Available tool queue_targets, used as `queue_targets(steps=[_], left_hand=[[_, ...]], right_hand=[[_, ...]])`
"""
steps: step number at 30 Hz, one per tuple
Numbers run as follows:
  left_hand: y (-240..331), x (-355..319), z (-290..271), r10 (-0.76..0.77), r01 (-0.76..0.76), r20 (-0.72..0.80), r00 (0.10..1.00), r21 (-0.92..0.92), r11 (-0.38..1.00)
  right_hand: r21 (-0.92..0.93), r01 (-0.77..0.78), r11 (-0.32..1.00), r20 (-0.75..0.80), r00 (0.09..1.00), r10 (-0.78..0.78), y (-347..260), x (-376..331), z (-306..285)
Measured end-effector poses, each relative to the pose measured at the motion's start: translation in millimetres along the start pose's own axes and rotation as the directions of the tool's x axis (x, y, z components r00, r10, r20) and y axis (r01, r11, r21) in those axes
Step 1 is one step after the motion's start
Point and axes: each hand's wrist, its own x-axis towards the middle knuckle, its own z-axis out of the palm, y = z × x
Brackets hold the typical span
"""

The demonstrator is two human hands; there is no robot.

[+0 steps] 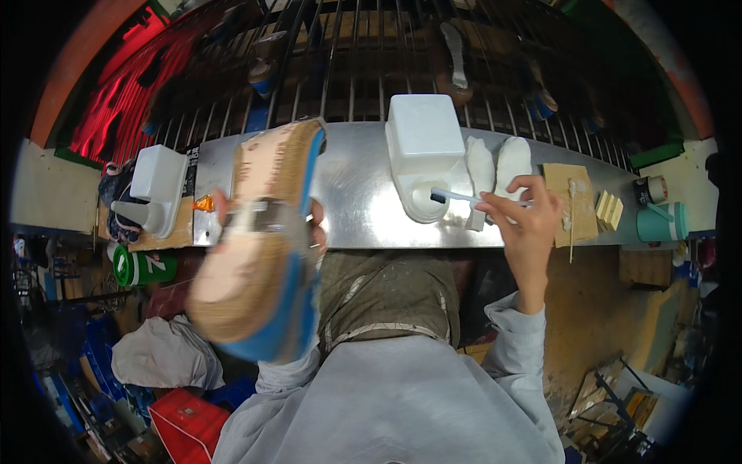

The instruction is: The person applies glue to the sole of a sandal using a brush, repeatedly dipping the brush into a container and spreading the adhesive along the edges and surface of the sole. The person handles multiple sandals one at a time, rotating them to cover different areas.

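My left hand grips a shoe on a blue last, with its tan underside and pale insole turned up. The shoe is smeared by motion, and most of the hand is hidden behind it. Between the fingertips of my right hand is a white toothbrush, its dark bristles pointing left. The brush head hangs over the round spout of a white glue-pot-like container. Two white sole-shaped pieces lie just beyond my right hand on the steel bench.
Behind the bench, a slatted conveyor carries several shoes. A second white container stands at left, near a green tub. At right lie cardboard, small yellowish blocks and a teal mug. A red crate sits low left.
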Motion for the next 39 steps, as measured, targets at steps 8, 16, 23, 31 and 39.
queue_targets(steps=[8, 16, 23, 31, 39], left_hand=[[42.7, 2.6, 38.4, -0.069, 0.024, 0.071, 0.995, 0.501, 0.865], [49.4, -8.9, 36.8, 0.153, -0.195, 0.122, 0.981, 0.594, 0.780], [-49.3, 7.4, 31.3, 0.845, -0.306, -0.267, 0.463, 0.847, 0.435], [-68.3, 30.4, 46.6, 0.565, -0.244, -0.091, 0.820, 0.838, 0.489], [-65.4, 25.3, 49.6, 0.524, -0.154, 0.047, 0.850, 0.975, 0.162]], right_hand=[[0.042, -0.072, 0.996, -0.051, 0.996, 0.075, 6.9, -17.7, 45.3], [0.130, -0.253, 0.959, -0.119, 0.956, 0.268, 9.0, -38.4, 43.6], [0.580, -0.452, 0.678, 0.074, 0.858, 0.509, -2.4, -12.9, 29.1], [0.609, 0.168, 0.775, -0.350, 0.934, 0.073, -62.3, 42.1, -33.4], [0.434, 0.248, 0.866, -0.443, 0.896, -0.034, -75.6, 67.6, -49.2]])
